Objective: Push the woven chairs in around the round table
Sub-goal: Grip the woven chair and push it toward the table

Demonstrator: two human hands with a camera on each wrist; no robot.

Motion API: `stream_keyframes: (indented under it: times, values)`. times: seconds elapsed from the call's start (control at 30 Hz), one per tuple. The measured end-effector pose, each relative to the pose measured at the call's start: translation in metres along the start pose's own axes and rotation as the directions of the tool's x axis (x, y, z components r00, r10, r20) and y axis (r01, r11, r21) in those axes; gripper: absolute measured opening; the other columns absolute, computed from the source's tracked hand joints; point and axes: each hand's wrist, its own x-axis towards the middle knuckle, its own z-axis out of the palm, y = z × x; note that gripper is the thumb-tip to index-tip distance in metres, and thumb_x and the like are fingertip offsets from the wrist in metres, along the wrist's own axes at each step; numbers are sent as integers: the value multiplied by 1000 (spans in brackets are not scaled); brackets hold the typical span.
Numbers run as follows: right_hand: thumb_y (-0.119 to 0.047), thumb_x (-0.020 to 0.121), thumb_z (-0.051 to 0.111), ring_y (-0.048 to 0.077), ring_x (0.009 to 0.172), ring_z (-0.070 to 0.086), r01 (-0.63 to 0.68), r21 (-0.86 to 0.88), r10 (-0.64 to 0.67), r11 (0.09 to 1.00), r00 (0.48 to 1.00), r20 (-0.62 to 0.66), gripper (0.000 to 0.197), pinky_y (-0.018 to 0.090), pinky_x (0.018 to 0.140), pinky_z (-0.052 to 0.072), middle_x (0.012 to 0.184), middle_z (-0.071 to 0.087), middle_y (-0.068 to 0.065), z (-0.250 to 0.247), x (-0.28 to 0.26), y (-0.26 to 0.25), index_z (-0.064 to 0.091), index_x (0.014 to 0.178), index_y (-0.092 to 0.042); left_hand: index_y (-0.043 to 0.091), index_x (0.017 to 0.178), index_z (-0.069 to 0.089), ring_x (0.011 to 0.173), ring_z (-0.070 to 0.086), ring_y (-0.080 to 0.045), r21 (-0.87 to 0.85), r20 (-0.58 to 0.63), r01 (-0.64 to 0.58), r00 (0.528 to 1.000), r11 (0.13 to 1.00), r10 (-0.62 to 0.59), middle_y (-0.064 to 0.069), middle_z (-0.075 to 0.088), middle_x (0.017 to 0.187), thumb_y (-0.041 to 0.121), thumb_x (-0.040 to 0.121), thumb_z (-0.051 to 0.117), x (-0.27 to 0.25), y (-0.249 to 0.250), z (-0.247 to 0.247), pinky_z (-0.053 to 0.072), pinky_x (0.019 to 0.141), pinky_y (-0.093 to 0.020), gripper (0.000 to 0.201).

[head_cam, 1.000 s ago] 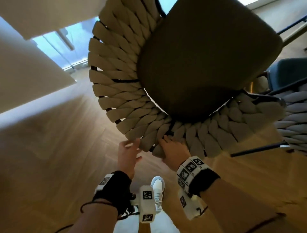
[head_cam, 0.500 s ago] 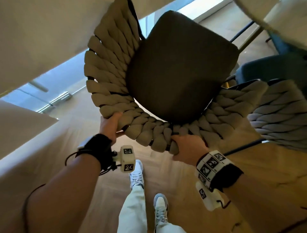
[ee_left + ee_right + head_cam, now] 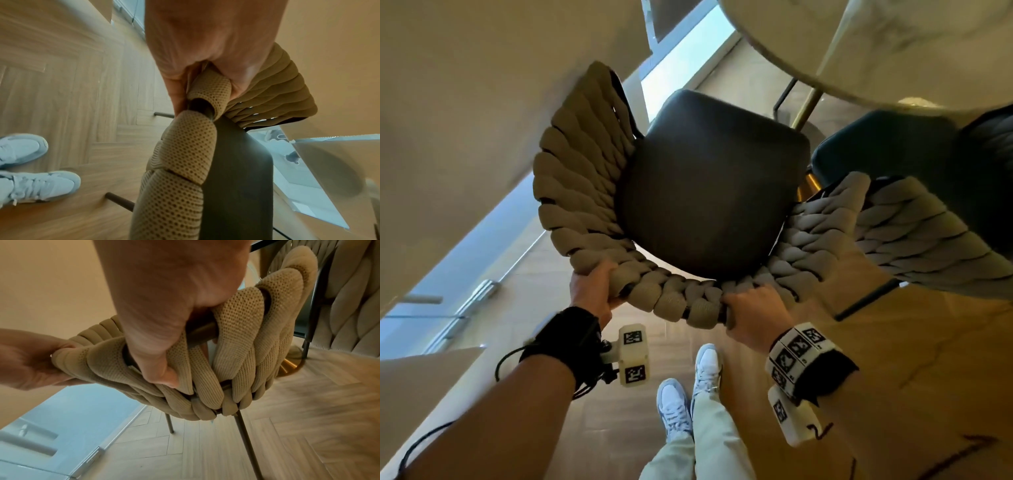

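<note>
A woven chair (image 3: 585,192) with a beige braided back and a dark seat (image 3: 709,202) stands in front of me, facing the round marble table (image 3: 893,61) at the top right. My left hand (image 3: 590,291) grips the top rim of the braided back on its left side, fingers curled over the weave (image 3: 207,91). My right hand (image 3: 753,317) grips the same rim near its middle, thumb and fingers round the frame bar and braid (image 3: 160,344). A second woven chair (image 3: 928,236) with a teal seat (image 3: 887,147) stands close on the right.
A pale wall (image 3: 482,102) and a floor-level window (image 3: 482,240) run along the left. The floor is herringbone wood (image 3: 893,359). The table's gold-coloured base (image 3: 808,185) shows between the two chairs. My white shoes (image 3: 688,394) stand just behind the chair.
My left hand went from open beside the rim to gripping the chair's back. The chair has moved away from me towards the table, whose edge has come into view.
</note>
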Motion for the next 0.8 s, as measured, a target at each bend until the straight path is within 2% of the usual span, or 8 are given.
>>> stream_keyframes:
  times: [0.1, 0.23, 0.27, 0.33, 0.4, 0.57, 0.67, 0.8]
  values:
    - [-34, 79, 64, 15, 69, 63, 1, 56, -2, 998, 999, 32, 10, 31, 75, 45, 76, 70, -6, -2, 1, 2, 68, 84, -26, 21, 139, 50, 91, 65, -25, 2, -17, 12, 1000, 1000, -12, -6, 66, 108, 24, 93, 62, -2, 1, 1, 55, 68, -38, 47]
    - [-35, 61, 78, 15, 56, 63, 4, 90, -6, 996, 1000, 27, 17, 31, 67, 50, 62, 68, -7, -8, 1, 4, 67, 70, -25, 18, 140, 47, 91, 63, -23, 43, -29, 10, 1000, 999, -8, -10, 63, 116, 20, 94, 61, -4, 3, -1, 54, 66, -37, 49]
    - [-35, 64, 77, 16, 61, 64, 22, 95, -24, 995, 999, 25, 17, 32, 71, 50, 66, 69, -5, -8, -1, 5, 68, 74, -25, 15, 141, 46, 91, 62, -22, 66, -27, 14, 1000, 998, -13, -12, 62, 120, 19, 95, 59, -5, 0, -2, 53, 68, -37, 48]
    - [-31, 79, 66, 21, 81, 65, 59, 101, -65, 993, 996, 57, 15, 36, 86, 43, 86, 71, 0, -4, -7, 6, 67, 91, -23, 4, 142, 46, 97, 60, -25, 86, -34, 54, 998, 995, -51, -23, 57, 136, 16, 98, 55, -8, -7, -6, 52, 79, -40, 47]
    - [-31, 86, 59, 22, 88, 62, 76, 100, -84, 992, 994, 76, 15, 36, 91, 38, 95, 70, 1, -2, -12, 8, 64, 97, -22, -1, 141, 47, 97, 58, -26, 83, -55, 102, 994, 991, -98, -26, 52, 144, 16, 99, 53, -11, -11, -10, 50, 86, -41, 46]
    - [-30, 86, 56, 22, 86, 61, 45, 78, -52, 996, 995, 87, 13, 36, 90, 40, 90, 69, -2, -3, -15, 0, 65, 92, -24, -2, 141, 47, 102, 56, -28, 67, -56, 136, 990, 988, -132, -26, 53, 144, 17, 99, 53, -13, -16, -18, 51, 82, -40, 47]
    - [-32, 82, 60, 20, 78, 58, 2, 61, -7, 998, 997, 80, 7, 37, 87, 42, 82, 68, -4, -2, -16, -3, 64, 85, -27, -3, 140, 47, 101, 56, -28, 53, -25, 157, 987, 986, -156, -26, 53, 144, 17, 99, 53, -13, -15, -20, 50, 86, -40, 46]
    - [-31, 83, 61, 18, 79, 60, -6, 48, 2, 999, 995, 95, 6, 37, 93, 39, 82, 68, -5, -1, -16, -9, 64, 86, -27, -3, 140, 47, 93, 59, -26, 37, -2, 174, 985, 984, -174, -26, 52, 144, 15, 99, 53, -13, -19, -29, 52, 82, -38, 46]
